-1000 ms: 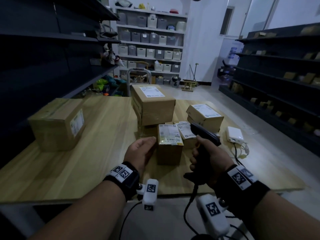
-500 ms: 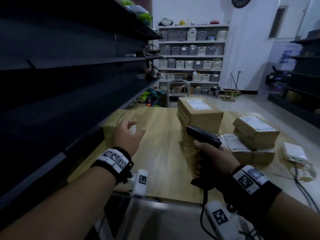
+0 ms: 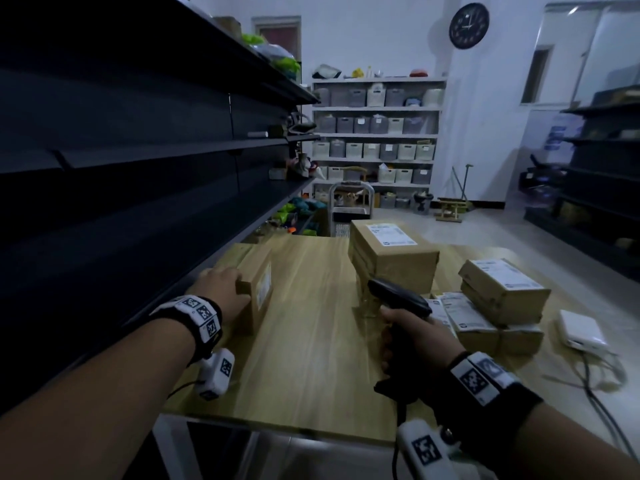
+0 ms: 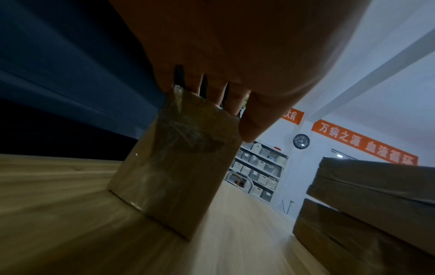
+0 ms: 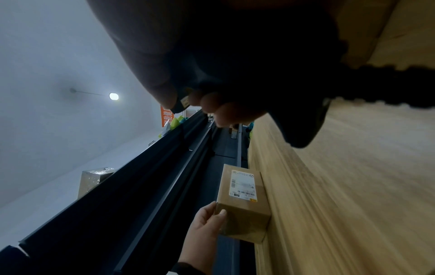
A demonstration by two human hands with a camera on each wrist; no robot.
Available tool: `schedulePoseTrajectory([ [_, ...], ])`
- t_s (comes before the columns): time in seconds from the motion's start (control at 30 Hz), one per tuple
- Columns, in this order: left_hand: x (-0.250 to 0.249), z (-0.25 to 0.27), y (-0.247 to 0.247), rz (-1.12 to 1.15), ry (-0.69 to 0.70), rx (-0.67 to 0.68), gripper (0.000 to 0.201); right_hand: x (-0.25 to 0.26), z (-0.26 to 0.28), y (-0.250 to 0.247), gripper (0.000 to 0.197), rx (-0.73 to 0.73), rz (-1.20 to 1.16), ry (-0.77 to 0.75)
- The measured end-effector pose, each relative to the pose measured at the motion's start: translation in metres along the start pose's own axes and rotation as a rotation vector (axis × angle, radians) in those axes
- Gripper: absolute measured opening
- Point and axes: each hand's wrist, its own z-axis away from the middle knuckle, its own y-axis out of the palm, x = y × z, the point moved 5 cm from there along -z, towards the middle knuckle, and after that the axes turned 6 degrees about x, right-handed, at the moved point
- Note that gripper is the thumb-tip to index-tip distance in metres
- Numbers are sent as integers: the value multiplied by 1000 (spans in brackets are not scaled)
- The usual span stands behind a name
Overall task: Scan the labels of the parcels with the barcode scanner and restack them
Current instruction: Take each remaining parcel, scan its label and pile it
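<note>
A brown cardboard parcel (image 3: 258, 282) stands on its side at the left of the wooden table (image 3: 311, 341), its label facing right. My left hand (image 3: 227, 285) grips its near top corner, fingers over the top and thumb on the label face. In the left wrist view the fingers (image 4: 212, 89) lie over the parcel (image 4: 179, 167). My right hand (image 3: 419, 337) holds the black barcode scanner (image 3: 398, 296) by its handle above the table's middle. From the right wrist view the parcel (image 5: 242, 195) and the left hand (image 5: 207, 223) show clearly.
A stack of large parcels (image 3: 394, 261) stands mid-table behind the scanner. Smaller labelled parcels (image 3: 502, 289) are piled to the right, beside a white box (image 3: 581, 329) with cables. Dark shelving (image 3: 138, 168) runs close along the table's left edge.
My left hand left the small parcel in the middle, swung left and took hold of the parcel by the shelving. The view turned left. The right hand kept the scanner.
</note>
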Motion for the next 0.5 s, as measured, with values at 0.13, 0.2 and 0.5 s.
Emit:
schedulePoseTrajectory([
  [0.13,-28,19,2,27,63,1,63,15,-8,4,23,-16,30,-26],
  [0.2,-48,32,3,14,106,-9,63,16,-11,4,26,-18,45,-14],
  [0.5,-113,54,6,105,5,114,96,4,-8,5,23,5,10,30],
])
